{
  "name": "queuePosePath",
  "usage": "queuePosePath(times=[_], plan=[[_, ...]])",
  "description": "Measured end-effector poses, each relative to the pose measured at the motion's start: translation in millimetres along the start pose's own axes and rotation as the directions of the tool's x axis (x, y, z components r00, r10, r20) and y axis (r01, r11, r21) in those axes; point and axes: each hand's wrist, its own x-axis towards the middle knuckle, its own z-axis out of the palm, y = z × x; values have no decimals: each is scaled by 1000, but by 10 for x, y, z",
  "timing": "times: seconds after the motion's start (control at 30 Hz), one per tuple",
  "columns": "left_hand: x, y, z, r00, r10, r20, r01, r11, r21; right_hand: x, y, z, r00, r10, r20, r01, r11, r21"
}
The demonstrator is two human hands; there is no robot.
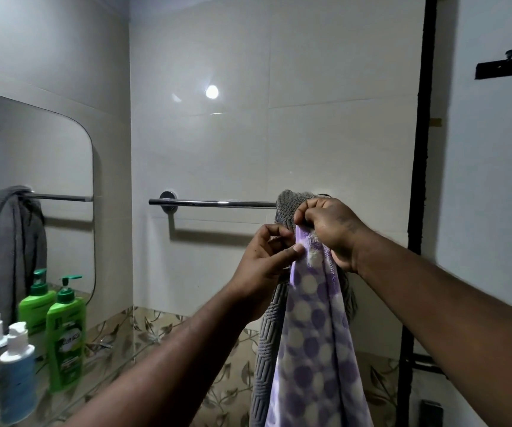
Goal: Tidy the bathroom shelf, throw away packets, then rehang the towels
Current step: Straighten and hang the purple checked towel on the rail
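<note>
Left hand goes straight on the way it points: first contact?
The purple dotted towel: the left hand pinches its edge now. Just behind, probably the grey towel on the rail; depth unclear.

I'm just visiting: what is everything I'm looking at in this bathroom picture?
Towel rail: one, chrome, back wall.
Grey towel: one, grey, bunched on the rail's right end.
Dotted towel: one, purple and white, hanging in front of the grey towel.
Pump bottle: one, green, on the shelf, lower left.
Capped bottle: one, blue with white cap, beside it.
Mirror: one, silvery, left wall.
Hook strip: one, black, right wall.
Left hand: pinches the dotted towel's edge.
Right hand: grips its top.
</note>
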Motion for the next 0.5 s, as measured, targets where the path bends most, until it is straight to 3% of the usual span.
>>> queuePosePath(times=[0.33,0.5], plan=[[36,-47,67,996,83,-39,-81,996,42,94,109,27,998,-46,-53,42,996,-73],[26,-101,58,999,28,-17,-27,999,46,104,115,65,995,-73,-75,68,995,-75]])
